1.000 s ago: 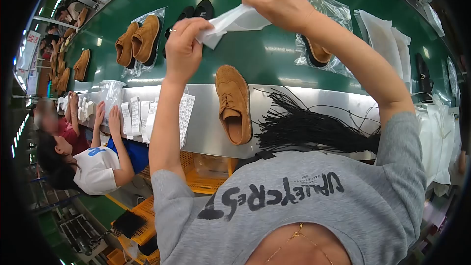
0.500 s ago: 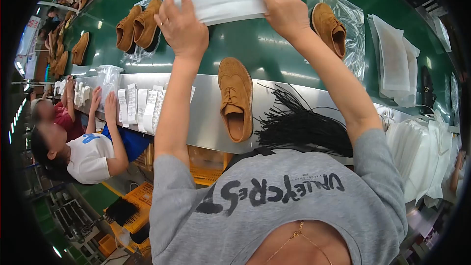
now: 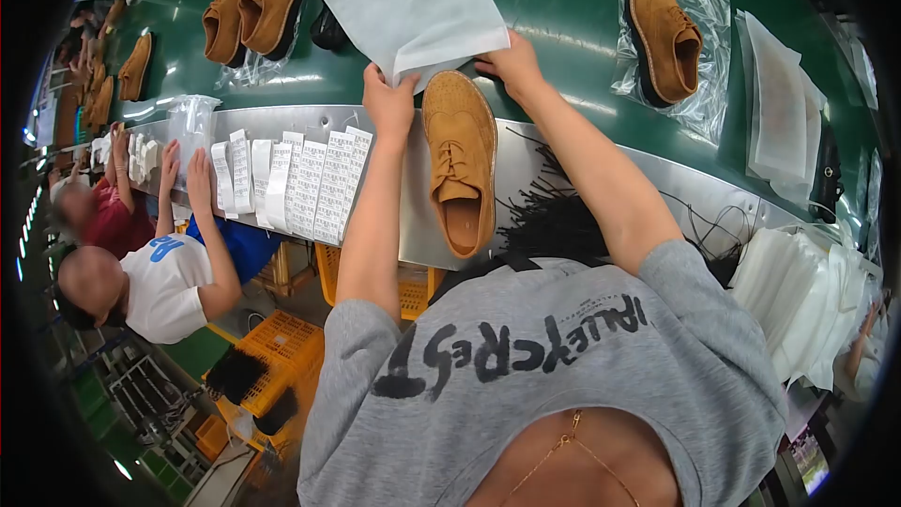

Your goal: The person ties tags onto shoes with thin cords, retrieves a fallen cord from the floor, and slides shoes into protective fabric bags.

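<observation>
A white sheet (image 3: 404, 5), paper or thin cloth, is spread over the green surface in front of me. My left hand (image 3: 389, 101) is closed on its near edge, where the sheet folds and creases. At the lower right corner, my right hand (image 3: 511, 63) pinches the sheet between thumb and fingers. Just below and between both hands lies a tan suede lace-up shoe (image 3: 463, 155), sole down, its toe pointing away from me and close to the sheet's edge. Neither hand grips the shoe.
Tan shoes (image 3: 272, 5) sit on clear plastic at left, and another shoe (image 3: 664, 38) at right. Printed label strips (image 3: 305, 183), black cords (image 3: 554, 211), white sheets (image 3: 781, 122) and a white stack (image 3: 798, 291) lie nearby. Co-workers (image 3: 169, 272) are at left.
Both hands have drawn the white sheet toward me, and it now lies spread lower, its near edge by the shoe's toe. The view has shifted slightly.
</observation>
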The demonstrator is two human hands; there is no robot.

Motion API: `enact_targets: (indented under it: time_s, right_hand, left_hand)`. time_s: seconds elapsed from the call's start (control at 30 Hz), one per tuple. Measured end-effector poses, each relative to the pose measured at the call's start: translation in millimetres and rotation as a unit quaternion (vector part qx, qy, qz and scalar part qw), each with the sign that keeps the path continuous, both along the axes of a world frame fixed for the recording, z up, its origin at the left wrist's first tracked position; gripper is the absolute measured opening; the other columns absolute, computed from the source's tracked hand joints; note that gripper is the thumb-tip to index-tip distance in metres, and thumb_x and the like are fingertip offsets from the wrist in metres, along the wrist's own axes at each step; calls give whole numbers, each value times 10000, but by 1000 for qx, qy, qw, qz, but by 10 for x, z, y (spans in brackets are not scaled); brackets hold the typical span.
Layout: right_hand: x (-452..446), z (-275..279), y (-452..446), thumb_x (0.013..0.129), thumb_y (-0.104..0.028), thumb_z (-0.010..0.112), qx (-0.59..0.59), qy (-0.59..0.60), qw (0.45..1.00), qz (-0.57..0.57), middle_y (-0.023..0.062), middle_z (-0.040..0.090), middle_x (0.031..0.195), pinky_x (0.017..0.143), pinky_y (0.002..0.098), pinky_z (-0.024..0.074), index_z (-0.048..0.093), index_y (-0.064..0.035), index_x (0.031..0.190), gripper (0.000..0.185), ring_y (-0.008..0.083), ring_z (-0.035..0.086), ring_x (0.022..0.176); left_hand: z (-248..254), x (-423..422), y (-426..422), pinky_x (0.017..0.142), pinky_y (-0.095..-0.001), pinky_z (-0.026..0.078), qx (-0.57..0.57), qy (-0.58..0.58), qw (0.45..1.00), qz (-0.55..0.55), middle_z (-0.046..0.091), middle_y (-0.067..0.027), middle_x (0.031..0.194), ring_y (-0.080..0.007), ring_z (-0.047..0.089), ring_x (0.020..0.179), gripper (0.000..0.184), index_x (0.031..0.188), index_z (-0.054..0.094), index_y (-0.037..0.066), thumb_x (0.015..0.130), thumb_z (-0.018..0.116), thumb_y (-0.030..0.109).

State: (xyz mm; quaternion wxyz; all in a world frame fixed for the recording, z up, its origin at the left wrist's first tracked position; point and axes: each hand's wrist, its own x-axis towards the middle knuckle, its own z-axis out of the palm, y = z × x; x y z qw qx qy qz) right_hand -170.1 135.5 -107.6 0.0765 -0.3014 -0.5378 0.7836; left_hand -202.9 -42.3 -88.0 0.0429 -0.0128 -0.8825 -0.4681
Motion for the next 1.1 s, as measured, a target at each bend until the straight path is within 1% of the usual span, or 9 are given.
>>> enact_targets:
  time_s: [0.13, 0.5, 0.57, 0.67, 0.87, 0.93, 0.97, 1.03, 1.1]
  right_hand:
    - [371, 17, 0, 777, -168, 574, 330, 27, 936, 120, 161, 639, 783, 651, 325, 492, 582, 12, 947, 248, 256, 623, 727]
    - [1126, 850, -212, 790, -120, 448, 419, 92, 886, 175, 214, 599, 814, 698, 443, 451, 559, -51, 1004, 251, 399, 560, 798]
    - [1284, 994, -267, 786, -97, 445, 440, 153, 866, 182, 207, 601, 827, 701, 444, 455, 553, -60, 1015, 255, 397, 563, 793]
    - [1432, 1058, -314, 772, -74, 459, 531, 168, 809, 188, 210, 601, 882, 702, 449, 465, 535, -70, 1045, 283, 392, 572, 793]
    - [1850, 815, -285, 817, -64, 484, 545, -57, 800, 242, 249, 584, 837, 653, 464, 434, 474, -65, 1180, 364, 421, 554, 783]
    - [1987, 857, -337, 818, -56, 472, 547, -65, 796, 249, 233, 583, 744, 621, 469, 434, 467, -44, 1179, 361, 419, 558, 714]
    - [2046, 898, -375, 815, -48, 467, 566, -63, 783, 251, 230, 580, 716, 606, 471, 434, 459, -26, 1180, 365, 414, 561, 690]
    - [2149, 926, -472, 803, -35, 458, 588, -88, 763, 253, 241, 571, 689, 574, 476, 434, 452, -8, 1166, 364, 411, 563, 653]
    - [2309, 906, -709, 789, -31, 476, 584, -93, 749, 298, 256, 560, 664, 551, 479, 436, 451, 23, 1133, 349, 416, 558, 617]
  left_hand:
    - [26, 148, -24, 847, -406, 398, -74, 36, 994, -68, 545, -218, 1032, -382, 503, 995, 506, 1127, 460, -24, 678, 672, 71]
    - [230, 1016, -295, 801, -396, 436, -16, 19, 993, -119, 541, -178, 1037, -337, 537, 940, 341, 1155, 470, 13, 836, 511, 125]
    - [578, 1292, -250, 749, -370, 499, 414, -282, 865, -28, 559, -175, 1042, -300, 592, 895, 342, 1149, 468, 5, 899, 405, 231]
    - [784, 1524, -326, 701, -357, 538, 432, -462, 775, -12, 579, -175, 1018, -282, 629, 839, 430, 1135, 471, -10, 927, 291, 320]
    - [391, 1871, -326, 857, -335, 413, 356, -306, 883, -33, 584, -161, 1056, -229, 538, 991, 292, 1114, 509, -7, 883, 366, 100]
    - [115, 1944, -400, 851, -317, 412, 167, -247, 949, -99, 592, -128, 1061, -188, 530, 993, 289, 1119, 516, -5, 896, 396, 135]
    - [37, 1992, -443, 857, -404, 403, 147, -246, 952, -109, 555, -246, 1072, -401, 496, 1052, 305, 1100, 494, 12, 884, 402, 208]
    - [223, 2017, -499, 851, -416, 403, 117, -220, 959, -134, 544, -261, 1067, -437, 468, 1050, 328, 1126, 460, 19, 898, 397, 246]
    - [294, 2058, -565, 887, -338, 403, 131, -231, 957, -118, 549, -194, 1130, -273, 528, 1057, 343, 1184, 443, 0, 925, 364, 209]
